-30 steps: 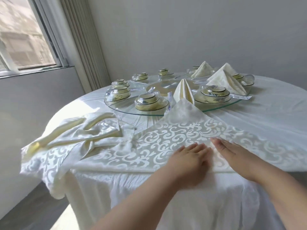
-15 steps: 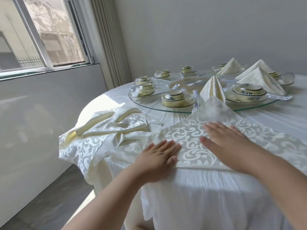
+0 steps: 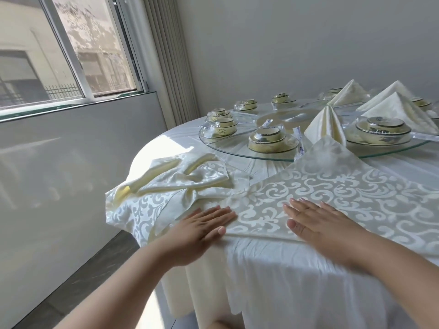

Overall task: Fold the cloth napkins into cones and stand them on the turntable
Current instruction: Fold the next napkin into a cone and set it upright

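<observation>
We press the left hand (image 3: 204,224) and right hand (image 3: 318,222) flat, fingers spread, on the napkin (image 3: 332,186) at lower centre. It looks soft, light and slippery on the desk (image 3: 273,269); we judge its corners the best hold.

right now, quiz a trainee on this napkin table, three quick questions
1. True or false: the left hand grips the flat napkin.
2. How many folded cones stand on the turntable? A two, B four, C six.
3. The loose napkin pile lies to the ___ of the flat napkin.

Key: 1 false, both hands lie flat, the right hand too. 2 B. 3 left.
</observation>
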{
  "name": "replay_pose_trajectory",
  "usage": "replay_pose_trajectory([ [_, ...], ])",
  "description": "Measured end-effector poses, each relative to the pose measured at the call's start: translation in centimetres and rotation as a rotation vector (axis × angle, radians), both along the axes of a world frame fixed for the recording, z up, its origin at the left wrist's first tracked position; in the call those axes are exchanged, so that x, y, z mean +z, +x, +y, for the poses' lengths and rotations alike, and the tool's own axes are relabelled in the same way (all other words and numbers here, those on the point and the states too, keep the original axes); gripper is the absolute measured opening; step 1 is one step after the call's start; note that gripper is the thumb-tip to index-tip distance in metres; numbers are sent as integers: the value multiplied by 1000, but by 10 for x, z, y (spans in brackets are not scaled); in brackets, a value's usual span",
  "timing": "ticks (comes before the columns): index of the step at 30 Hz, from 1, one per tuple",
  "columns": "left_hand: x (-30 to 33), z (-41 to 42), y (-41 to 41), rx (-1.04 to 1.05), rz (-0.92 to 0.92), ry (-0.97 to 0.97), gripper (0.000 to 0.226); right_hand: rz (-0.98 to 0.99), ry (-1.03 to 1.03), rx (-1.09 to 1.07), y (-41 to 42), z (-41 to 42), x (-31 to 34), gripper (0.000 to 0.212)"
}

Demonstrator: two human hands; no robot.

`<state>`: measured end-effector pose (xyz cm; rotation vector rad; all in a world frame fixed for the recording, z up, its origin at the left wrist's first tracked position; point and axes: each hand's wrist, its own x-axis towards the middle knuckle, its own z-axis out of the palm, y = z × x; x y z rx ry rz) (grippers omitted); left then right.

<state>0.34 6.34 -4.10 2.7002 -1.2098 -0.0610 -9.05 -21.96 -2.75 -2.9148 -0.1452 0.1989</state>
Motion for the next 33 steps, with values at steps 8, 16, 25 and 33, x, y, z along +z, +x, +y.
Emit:
replay_pose_trajectory([
  [8, 12, 52, 18, 34, 182, -121, 53, -2, 0, -8, 1, -3, -5, 128],
  [16, 20, 55, 34, 83, 451, -391, 42, -1, -1, -11, 0, 0, -1, 84],
  [25, 25, 52, 27, 232, 88, -293, 56, -12, 0, -11, 0, -1, -3, 72],
  [33, 38, 46, 26, 195, 128, -526, 26, -62, 67, -21, 2, -2, -4, 85],
])
